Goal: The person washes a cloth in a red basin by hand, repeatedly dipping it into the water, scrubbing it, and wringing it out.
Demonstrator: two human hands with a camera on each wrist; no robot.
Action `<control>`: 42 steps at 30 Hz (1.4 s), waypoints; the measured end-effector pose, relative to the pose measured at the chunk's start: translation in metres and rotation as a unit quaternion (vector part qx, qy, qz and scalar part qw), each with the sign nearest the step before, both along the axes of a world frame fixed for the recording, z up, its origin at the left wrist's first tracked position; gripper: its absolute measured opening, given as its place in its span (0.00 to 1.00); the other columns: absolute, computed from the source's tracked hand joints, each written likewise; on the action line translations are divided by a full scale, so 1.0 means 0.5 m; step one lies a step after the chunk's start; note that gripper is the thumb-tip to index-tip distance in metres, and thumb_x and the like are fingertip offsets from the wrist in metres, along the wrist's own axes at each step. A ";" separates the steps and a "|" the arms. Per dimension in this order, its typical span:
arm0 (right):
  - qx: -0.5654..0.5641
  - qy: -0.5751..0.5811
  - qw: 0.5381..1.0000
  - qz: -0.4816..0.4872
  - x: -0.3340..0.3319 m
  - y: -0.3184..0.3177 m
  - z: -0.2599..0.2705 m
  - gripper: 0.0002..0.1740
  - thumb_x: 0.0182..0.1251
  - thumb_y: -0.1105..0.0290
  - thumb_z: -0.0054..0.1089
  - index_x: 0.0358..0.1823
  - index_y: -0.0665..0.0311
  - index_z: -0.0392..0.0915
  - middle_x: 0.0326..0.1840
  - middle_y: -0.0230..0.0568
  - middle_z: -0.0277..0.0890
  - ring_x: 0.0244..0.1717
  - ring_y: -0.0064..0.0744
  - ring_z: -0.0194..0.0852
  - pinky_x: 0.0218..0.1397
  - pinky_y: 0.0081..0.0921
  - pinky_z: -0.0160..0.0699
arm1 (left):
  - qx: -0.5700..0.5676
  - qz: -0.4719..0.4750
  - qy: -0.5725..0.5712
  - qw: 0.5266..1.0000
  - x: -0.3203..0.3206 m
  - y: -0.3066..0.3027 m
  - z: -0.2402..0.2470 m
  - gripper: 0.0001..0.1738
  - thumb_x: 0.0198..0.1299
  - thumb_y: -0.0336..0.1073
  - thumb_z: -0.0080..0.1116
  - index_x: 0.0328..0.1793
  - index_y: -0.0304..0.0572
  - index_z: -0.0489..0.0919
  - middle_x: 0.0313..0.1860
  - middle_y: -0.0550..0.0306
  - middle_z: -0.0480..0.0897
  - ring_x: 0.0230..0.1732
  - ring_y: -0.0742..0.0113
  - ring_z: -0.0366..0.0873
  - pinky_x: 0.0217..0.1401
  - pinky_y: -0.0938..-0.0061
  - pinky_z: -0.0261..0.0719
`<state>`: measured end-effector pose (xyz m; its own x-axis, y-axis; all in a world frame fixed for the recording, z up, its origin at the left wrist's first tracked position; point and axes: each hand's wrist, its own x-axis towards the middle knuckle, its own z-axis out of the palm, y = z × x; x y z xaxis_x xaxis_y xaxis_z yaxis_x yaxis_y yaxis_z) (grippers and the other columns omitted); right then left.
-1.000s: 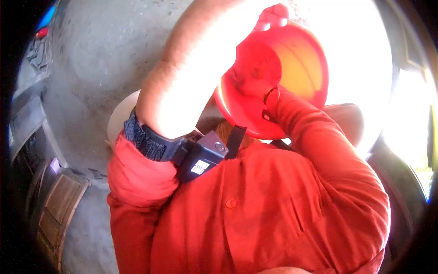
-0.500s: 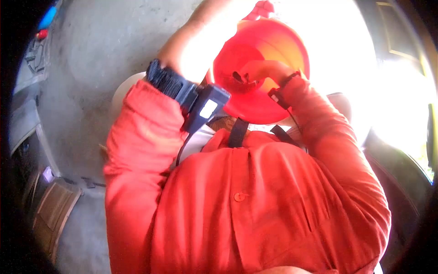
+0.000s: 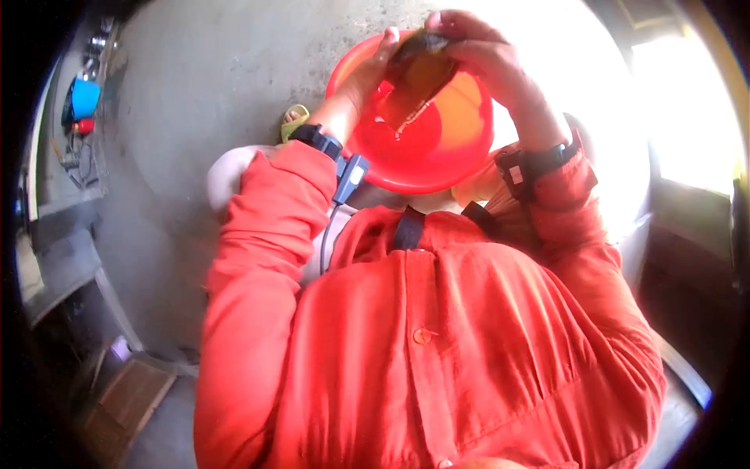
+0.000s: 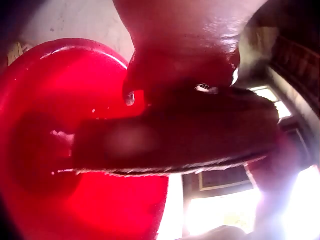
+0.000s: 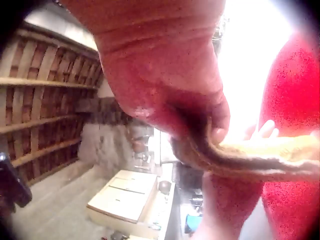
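Observation:
A wet, dark brown flat piece (image 3: 420, 74) with a frayed pale edge is held up over a red basin (image 3: 426, 178), a drip trailing from its lower corner. My left hand (image 3: 361, 84) grips its left side, and my right hand (image 3: 494, 64) pinches its upper right end. In the left wrist view the left hand (image 4: 182, 60) is on the long edge of the piece (image 4: 170, 137). The right wrist view has the right hand (image 5: 165, 80) curled round the bent end of the piece (image 5: 250, 167). Some fingers are hidden behind it.
The basin stands on a grey concrete floor (image 3: 180, 117) between the knees. A foot in a yellow-green sandal (image 3: 294, 121) shows left of it. Far left are a blue container (image 3: 84, 98) and a small red item (image 3: 83, 126). A brown board (image 3: 129, 402) lies at lower left.
My right hand has come up out of the basin. The left hand has moved from the basin's far rim to the piece, which both hands now hold above the basin.

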<state>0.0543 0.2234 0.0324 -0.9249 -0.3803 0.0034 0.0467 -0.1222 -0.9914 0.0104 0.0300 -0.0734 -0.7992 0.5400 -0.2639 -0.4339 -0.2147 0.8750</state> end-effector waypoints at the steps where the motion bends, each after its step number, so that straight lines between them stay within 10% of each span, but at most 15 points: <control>1: -0.047 0.003 0.998 -0.030 -0.005 -0.006 0.021 0.21 0.60 0.80 0.46 0.57 0.67 0.72 0.51 0.41 0.76 0.51 0.28 0.74 0.56 0.24 0.74 | 0.024 0.006 -0.036 0.999 0.010 0.005 0.003 0.41 0.63 0.72 0.35 0.58 0.42 0.76 0.46 0.53 0.82 0.48 0.67 0.78 0.56 0.73 0.73; 5: -0.169 -0.025 0.983 -0.065 -0.027 0.038 -0.016 0.21 0.62 0.76 0.46 0.58 0.70 0.70 0.54 0.48 0.74 0.54 0.34 0.74 0.57 0.30 0.76 | 0.093 -0.189 -0.100 0.972 -0.005 -0.026 -0.009 0.42 0.60 0.73 0.41 0.62 0.43 0.74 0.49 0.55 0.81 0.49 0.68 0.78 0.55 0.72 0.74; 10: -0.090 -0.133 0.967 -0.196 -0.062 0.065 -0.062 0.22 0.62 0.73 0.47 0.59 0.71 0.70 0.57 0.48 0.72 0.55 0.41 0.73 0.55 0.40 0.78 | -0.106 -0.062 -0.035 0.992 0.006 -0.036 0.037 0.31 0.62 0.63 0.52 0.54 0.43 0.76 0.48 0.58 0.80 0.51 0.68 0.76 0.50 0.69 0.73; 14: 0.026 -0.130 0.969 -0.211 -0.011 0.011 -0.040 0.19 0.61 0.72 0.47 0.53 0.64 0.75 0.48 0.40 0.77 0.47 0.30 0.75 0.48 0.28 0.79 | -0.017 0.013 -0.096 0.995 -0.002 -0.034 0.013 0.26 0.64 0.56 0.53 0.55 0.42 0.75 0.49 0.57 0.80 0.53 0.65 0.76 0.56 0.62 0.75; 20: 0.046 0.121 0.980 -0.150 0.088 -0.108 -0.033 0.14 0.60 0.78 0.58 0.48 0.62 0.76 0.40 0.32 0.78 0.39 0.22 0.75 0.44 0.21 0.77 | 0.087 0.060 -0.179 0.978 0.015 -0.012 0.043 0.40 0.65 0.69 0.35 0.63 0.41 0.70 0.59 0.50 0.76 0.61 0.55 0.72 0.65 0.60 0.69; 25: 0.333 0.336 0.853 -0.219 0.107 -0.174 -0.037 0.12 0.60 0.65 0.57 0.43 0.60 0.71 0.34 0.46 0.73 0.39 0.51 0.75 0.38 0.43 0.77 | 0.188 0.010 -0.123 0.974 0.040 -0.033 -0.001 0.27 0.69 0.61 0.35 0.53 0.50 0.74 0.48 0.59 0.78 0.55 0.63 0.73 0.60 0.66 0.68; 28: 0.412 0.314 0.821 -0.242 0.072 -0.158 -0.069 0.12 0.61 0.66 0.54 0.45 0.61 0.70 0.35 0.48 0.74 0.40 0.52 0.76 0.39 0.44 0.77 | 0.100 0.164 -0.109 0.975 0.067 0.011 0.059 0.31 0.71 0.60 0.33 0.55 0.41 0.74 0.52 0.54 0.78 0.53 0.59 0.76 0.58 0.63 0.72; 32: 0.444 0.007 0.861 -0.249 0.004 -0.129 -0.129 0.14 0.67 0.63 0.47 0.46 0.67 0.70 0.41 0.56 0.77 0.43 0.55 0.78 0.42 0.43 0.77 | -0.017 0.220 -0.136 0.966 0.015 0.010 -0.003 0.29 0.70 0.56 0.40 0.56 0.36 0.74 0.47 0.50 0.80 0.48 0.58 0.79 0.51 0.64 0.78; 35: 0.171 -0.105 0.941 -0.271 -0.059 -0.052 -0.314 0.20 0.69 0.60 0.48 0.54 0.67 0.72 0.42 0.46 0.78 0.45 0.37 0.79 0.47 0.35 0.78 | -0.042 0.180 -0.111 0.977 0.039 0.028 0.069 0.25 0.68 0.53 0.48 0.53 0.36 0.76 0.45 0.52 0.80 0.45 0.60 0.80 0.47 0.66 0.79; 37: 0.200 0.107 0.952 -0.207 -0.012 -0.025 -0.262 0.20 0.68 0.56 0.54 0.50 0.64 0.76 0.42 0.39 0.78 0.42 0.27 0.76 0.45 0.26 0.77 | -0.020 0.144 -0.087 0.986 0.035 0.027 0.071 0.24 0.67 0.52 0.51 0.52 0.36 0.76 0.45 0.53 0.80 0.45 0.62 0.80 0.49 0.68 0.78; 39: -0.042 -0.192 0.972 -0.129 0.004 -0.041 -0.166 0.20 0.67 0.55 0.56 0.49 0.63 0.77 0.41 0.36 0.79 0.41 0.25 0.77 0.45 0.23 0.77 | -0.018 0.120 -0.044 0.992 0.032 0.023 0.071 0.26 0.67 0.53 0.51 0.54 0.35 0.76 0.47 0.52 0.80 0.47 0.63 0.79 0.52 0.68 0.77; 42: -0.097 -0.219 0.968 -0.073 0.016 -0.049 -0.099 0.21 0.67 0.53 0.58 0.50 0.64 0.77 0.40 0.34 0.79 0.42 0.24 0.79 0.46 0.22 0.77 | -0.027 0.128 -0.021 0.991 0.017 0.011 0.058 0.28 0.68 0.54 0.49 0.58 0.34 0.74 0.53 0.52 0.78 0.52 0.63 0.77 0.57 0.68 0.74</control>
